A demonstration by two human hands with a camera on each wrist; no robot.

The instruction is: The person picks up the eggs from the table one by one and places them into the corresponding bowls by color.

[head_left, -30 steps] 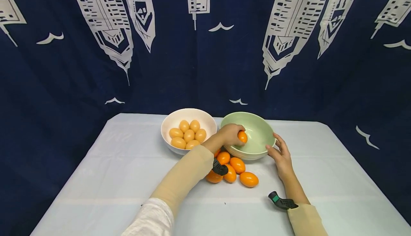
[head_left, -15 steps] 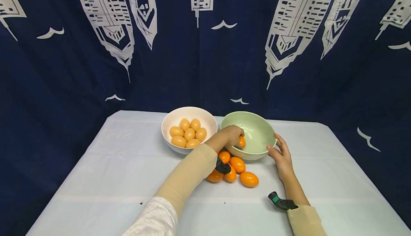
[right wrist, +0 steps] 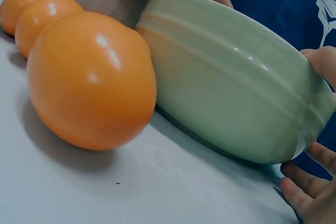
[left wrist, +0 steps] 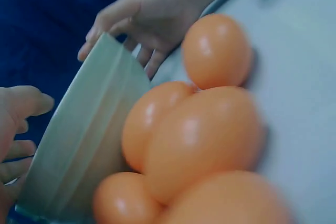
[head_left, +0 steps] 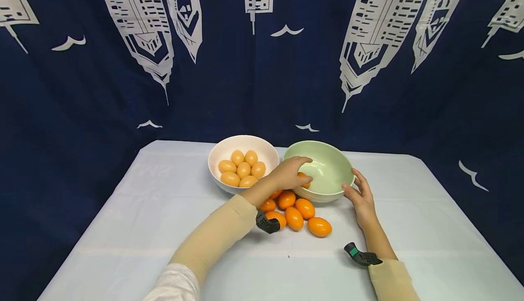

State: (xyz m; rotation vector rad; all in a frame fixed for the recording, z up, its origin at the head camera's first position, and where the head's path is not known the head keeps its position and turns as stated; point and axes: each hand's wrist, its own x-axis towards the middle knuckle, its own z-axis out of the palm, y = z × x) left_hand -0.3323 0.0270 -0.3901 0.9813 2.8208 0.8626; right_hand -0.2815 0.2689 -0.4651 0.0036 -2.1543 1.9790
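Observation:
In the head view, my left hand [head_left: 288,173] reaches over the near-left rim of a green bowl [head_left: 331,169], thumb and fingers spread apart. An orange egg [head_left: 304,181] sits inside the bowl, partly hidden behind that hand. My right hand [head_left: 362,201] holds the bowl's right rim between thumb and fingers, with the fingertips also showing beneath the bowl in the right wrist view. Several more orange eggs [head_left: 294,219] lie close together on the table in front of the bowl, a few partly covered by my left forearm.
A white bowl [head_left: 214,164] with several tan eggs [head_left: 243,170] stands left of the green one. Both rest near the far edge of the white-covered table [head_left: 143,210]. Behind hangs a dark blue curtain [head_left: 254,87] printed with white buildings.
My left hand has let go of the orange egg in the green bowl. Its fingers have spread, and the forearm has drawn back leftward. The right hand keeps its place at the rim.

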